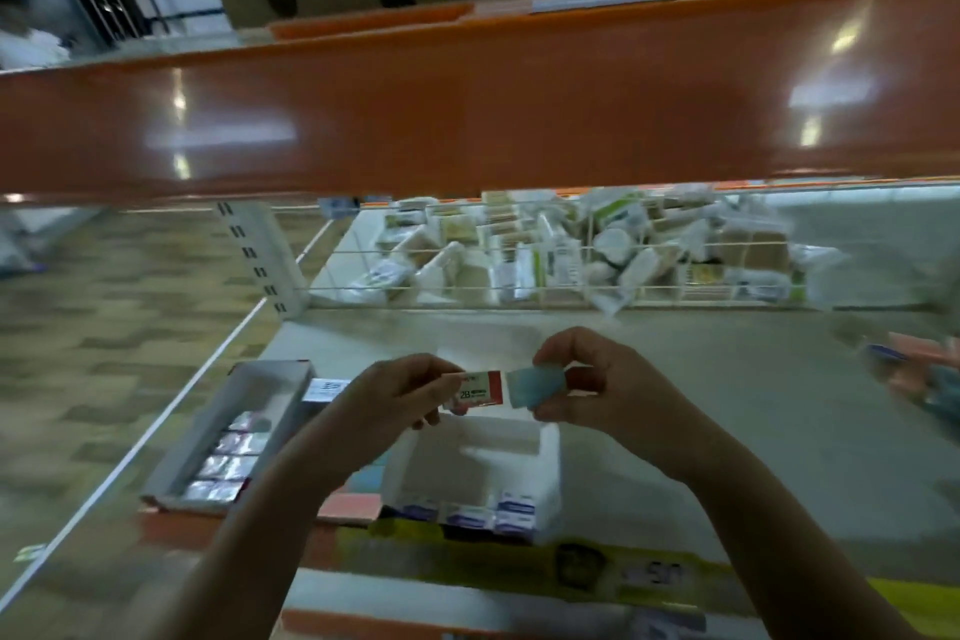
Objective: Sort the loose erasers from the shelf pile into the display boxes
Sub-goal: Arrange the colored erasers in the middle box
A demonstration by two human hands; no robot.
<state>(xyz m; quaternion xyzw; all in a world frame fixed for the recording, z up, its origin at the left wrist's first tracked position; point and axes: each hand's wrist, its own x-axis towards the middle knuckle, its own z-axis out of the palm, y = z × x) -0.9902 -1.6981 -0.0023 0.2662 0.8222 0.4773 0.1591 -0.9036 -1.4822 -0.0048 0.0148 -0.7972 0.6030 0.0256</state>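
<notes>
Head view, from the left: a long display box [228,437] of wrapped erasers sits on the shelf [727,405]; the left hand [395,395] pinches a red-and-white eraser [480,387], the right hand [587,379] pinches a pale blue eraser [530,387], both above an open white display box [545,463]; the loose pile [571,244] lies behind.

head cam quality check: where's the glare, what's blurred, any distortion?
Head view: ceiling-light glare streaks the glossy orange beam; motion blur smears the right edge and the pile behind the wire rail; wide-angle bowing curves the beam. Sharpest at centre: left hand and right hand each holding an eraser, "2B" legible, above the white box.
</notes>
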